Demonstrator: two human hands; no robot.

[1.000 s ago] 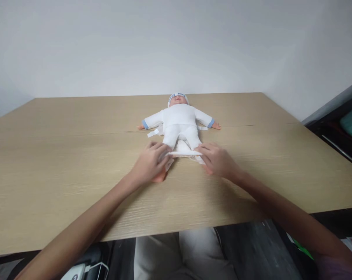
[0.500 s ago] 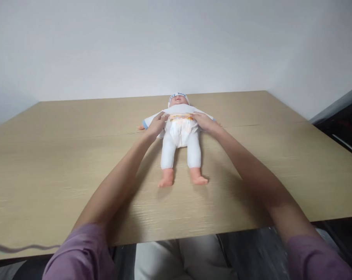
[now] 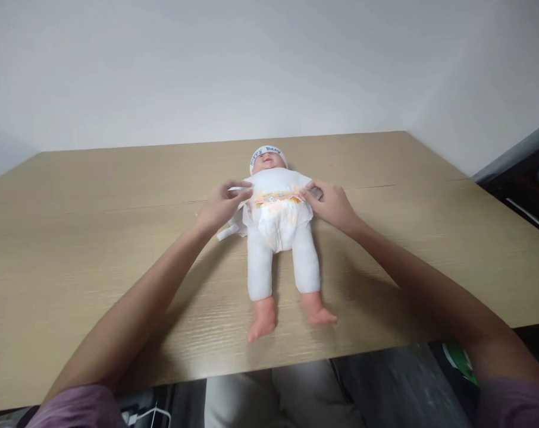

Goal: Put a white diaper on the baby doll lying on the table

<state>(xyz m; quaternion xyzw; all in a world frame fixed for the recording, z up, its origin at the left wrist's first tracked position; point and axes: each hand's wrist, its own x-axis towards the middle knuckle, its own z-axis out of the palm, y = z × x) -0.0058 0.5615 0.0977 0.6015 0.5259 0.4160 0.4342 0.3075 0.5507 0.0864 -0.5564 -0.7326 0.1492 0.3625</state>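
Observation:
A baby doll (image 3: 276, 177) lies on its back with its feet toward me. It wears a white cap (image 3: 266, 152) with blue lettering and a white top. Around its hips is a white diaper (image 3: 276, 226) with an orange printed waistband. At the waist's left side, my left hand (image 3: 227, 205) pinches the diaper's edge between thumb and fingers. A loose white side flap (image 3: 234, 229) hangs below that hand. Across from it, my right hand (image 3: 334, 205) is closed on the diaper's right edge. The doll's hands are hidden behind mine.
The doll rests on a wide wooden table (image 3: 95, 249) with a seam across it. A pale wall (image 3: 234, 71) stands behind. Dark equipment (image 3: 523, 184) is at the right edge, and a white cable (image 3: 156, 411) shows below the table's front edge.
The doll now lies nearer to me, its feet closer to the front edge. My hands have moved apart, drawing the diaper's sides outward, and the left flap now sticks out.

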